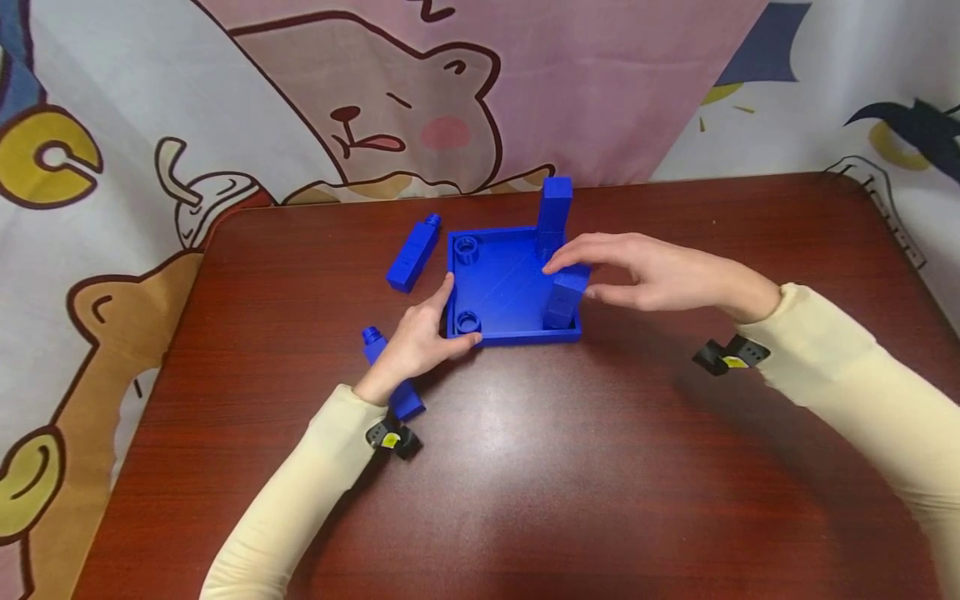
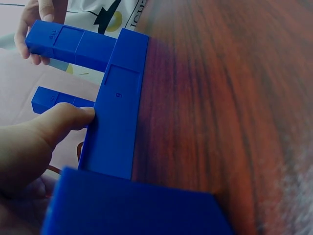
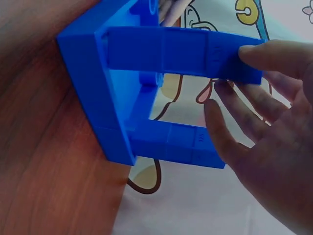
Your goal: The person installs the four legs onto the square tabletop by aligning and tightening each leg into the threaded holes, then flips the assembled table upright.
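Note:
A shallow blue square tray lies on the table with raised rims. My left hand spans its near left corner, thumb on the near rim and a straight finger along the left rim. Two blue square legs stand upright on the tray's right side. Around the top of the near leg my right hand has its thumb and fingers; in the right wrist view the thumb lies against the leg. The far leg stands apart from the thumb. Two round threaded sockets show at the tray's left corners.
A loose blue leg with a threaded end lies left of the tray. Another loose leg lies partly hidden beneath my left wrist. The brown wooden table ends at a printed cloth behind.

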The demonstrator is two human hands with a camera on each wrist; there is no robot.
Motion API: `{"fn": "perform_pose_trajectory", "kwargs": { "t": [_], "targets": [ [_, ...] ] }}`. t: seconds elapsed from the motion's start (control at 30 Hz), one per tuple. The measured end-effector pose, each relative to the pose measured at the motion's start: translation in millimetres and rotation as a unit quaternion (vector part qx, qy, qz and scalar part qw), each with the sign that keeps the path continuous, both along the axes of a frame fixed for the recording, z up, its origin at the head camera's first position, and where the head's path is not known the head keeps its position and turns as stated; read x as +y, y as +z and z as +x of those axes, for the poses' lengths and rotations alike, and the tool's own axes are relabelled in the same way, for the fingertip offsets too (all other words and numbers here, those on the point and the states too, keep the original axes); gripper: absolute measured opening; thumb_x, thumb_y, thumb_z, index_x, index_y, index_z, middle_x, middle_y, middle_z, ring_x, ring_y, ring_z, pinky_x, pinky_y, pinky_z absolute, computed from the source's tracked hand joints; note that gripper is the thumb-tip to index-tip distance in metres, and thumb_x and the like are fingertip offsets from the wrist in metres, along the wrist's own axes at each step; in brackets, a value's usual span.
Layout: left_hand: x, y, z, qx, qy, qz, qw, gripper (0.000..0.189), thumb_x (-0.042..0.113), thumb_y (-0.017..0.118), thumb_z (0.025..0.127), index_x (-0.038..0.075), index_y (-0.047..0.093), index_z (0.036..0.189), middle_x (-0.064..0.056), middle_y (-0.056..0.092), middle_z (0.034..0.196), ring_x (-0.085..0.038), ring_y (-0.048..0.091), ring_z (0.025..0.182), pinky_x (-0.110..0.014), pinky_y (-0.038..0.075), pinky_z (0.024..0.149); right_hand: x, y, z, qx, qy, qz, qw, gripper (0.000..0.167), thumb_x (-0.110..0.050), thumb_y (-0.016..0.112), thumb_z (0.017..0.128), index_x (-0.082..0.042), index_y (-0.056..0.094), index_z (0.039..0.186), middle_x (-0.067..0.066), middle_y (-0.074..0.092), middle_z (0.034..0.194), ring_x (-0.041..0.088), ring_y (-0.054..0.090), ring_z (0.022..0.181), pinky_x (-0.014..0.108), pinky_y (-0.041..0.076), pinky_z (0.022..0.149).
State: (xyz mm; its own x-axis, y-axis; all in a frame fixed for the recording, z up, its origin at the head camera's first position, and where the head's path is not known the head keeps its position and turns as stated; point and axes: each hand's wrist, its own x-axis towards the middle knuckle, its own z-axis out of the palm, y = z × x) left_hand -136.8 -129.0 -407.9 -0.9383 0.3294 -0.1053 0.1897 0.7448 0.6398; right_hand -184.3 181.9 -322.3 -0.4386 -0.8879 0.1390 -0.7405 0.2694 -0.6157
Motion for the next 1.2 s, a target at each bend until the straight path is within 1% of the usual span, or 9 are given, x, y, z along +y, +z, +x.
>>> {"fn": "perform_pose_trajectory", "kwargs": {
  "t": [0.23, 0.37, 0.5, 0.67, 0.8, 0.93, 1.07, 1.17, 1.2],
  "targets": [
    [0.4, 0.0, -0.2, -0.006, 0.000, 0.001, 1.0000, 0.097, 0.036, 0.075, 0.083, 0.000, 0.017, 0.152, -0.022, 0.032, 0.150, -0.036, 0.036, 0.134, -0.043, 0.033, 0.107, -3.2, -6.2, 1.5, 0.020, -0.057, -0.003, 0.9982, 0.042, -0.004, 0.074, 0.083, -0.009, 0.060, 0.123, 0.000, 0.061, 0.115, 0.014, 0.057, 0.099, 0.030, 0.048, 0.083],
    [-0.1, 0.7, -0.2, -0.007, 0.001, 0.003, 1.0000, 0.098, 0.036, 0.075, 0.083, 0.000, 0.017, 0.153, -0.022, 0.032, 0.150, -0.036, 0.036, 0.134, -0.044, 0.033, 0.107, -6.1, -8.8, 1.2, 0.043, -0.109, -0.003, 0.9930, 0.043, -0.014, 0.081, 0.077, -0.005, 0.061, 0.113, 0.001, 0.064, 0.104, 0.014, 0.059, 0.087, 0.034, 0.050, 0.074],
    [-0.3, 0.2, -0.5, -0.004, -0.001, 0.004, 1.0000, 0.098, 0.036, 0.075, 0.083, -0.001, 0.017, 0.152, -0.022, 0.032, 0.150, -0.036, 0.037, 0.134, -0.044, 0.033, 0.107, -6.9, -10.6, 0.9, 0.042, -0.126, -0.002, 0.9912, 0.042, -0.015, 0.081, 0.076, -0.004, 0.061, 0.112, 0.001, 0.064, 0.102, 0.014, 0.059, 0.084, 0.033, 0.049, 0.072],
    [-0.5, -0.4, -1.3, -0.005, -0.002, 0.003, 1.0000, 0.098, 0.037, 0.074, 0.083, -0.001, 0.017, 0.152, -0.021, 0.031, 0.151, -0.035, 0.036, 0.134, -0.044, 0.033, 0.107, -7.6, -9.4, 0.5, 0.026, -0.127, 0.004, 0.9915, 0.043, -0.015, 0.081, 0.077, -0.004, 0.060, 0.114, 0.002, 0.064, 0.104, 0.014, 0.059, 0.084, 0.035, 0.051, 0.071],
    [-0.6, 0.0, -1.9, -0.003, -0.001, 0.000, 1.0000, 0.098, 0.037, 0.074, 0.083, -0.001, 0.017, 0.152, -0.022, 0.031, 0.151, -0.035, 0.036, 0.134, -0.043, 0.033, 0.107, -5.0, -6.6, -0.4, -0.032, -0.092, 0.020, 0.9951, 0.061, -0.016, 0.080, 0.080, -0.005, 0.050, 0.132, 0.007, 0.055, 0.129, 0.021, 0.054, 0.111, 0.044, 0.048, 0.089],
    [-0.4, 1.2, -2.0, -0.003, 0.000, -0.001, 1.0000, 0.098, 0.036, 0.075, 0.083, -0.001, 0.017, 0.152, -0.022, 0.032, 0.150, -0.035, 0.037, 0.134, -0.043, 0.033, 0.107, -0.7, -5.7, -3.9, -0.095, -0.028, 0.033, 0.9945, 0.069, -0.005, 0.069, 0.088, -0.011, 0.035, 0.148, 0.005, 0.034, 0.150, 0.025, 0.032, 0.137, 0.054, 0.031, 0.105],
    [-0.2, 1.7, -1.6, -0.008, 0.002, -0.002, 1.0000, 0.098, 0.037, 0.074, 0.083, 0.000, 0.016, 0.153, -0.022, 0.032, 0.150, -0.035, 0.036, 0.134, -0.043, 0.033, 0.107, 2.0, -6.5, -6.6, -0.125, -0.011, 0.038, 0.9914, 0.058, 0.000, 0.059, 0.093, -0.020, 0.042, 0.145, 0.000, 0.041, 0.146, 0.022, 0.033, 0.136, 0.052, 0.029, 0.106],
    [-0.2, 1.3, -0.9, -0.011, 0.002, -0.001, 0.9999, 0.098, 0.037, 0.074, 0.083, 0.000, 0.016, 0.153, -0.022, 0.032, 0.150, -0.035, 0.036, 0.134, -0.043, 0.033, 0.107, 1.2, -6.9, -6.7, -0.124, -0.029, 0.030, 0.9914, 0.048, -0.003, 0.061, 0.093, -0.019, 0.050, 0.137, 0.001, 0.051, 0.137, 0.021, 0.043, 0.128, 0.048, 0.035, 0.103],
    [-0.3, 1.2, -0.7, -0.011, 0.003, 0.000, 0.9999, 0.098, 0.037, 0.075, 0.083, 0.000, 0.016, 0.153, -0.022, 0.032, 0.150, -0.035, 0.036, 0.134, -0.043, 0.033, 0.107, 0.3, -7.8, -6.6, -0.109, -0.041, 0.025, 0.9929, 0.045, -0.005, 0.065, 0.092, -0.016, 0.053, 0.133, 0.001, 0.054, 0.132, 0.020, 0.048, 0.123, 0.046, 0.040, 0.100]
  ]
}}
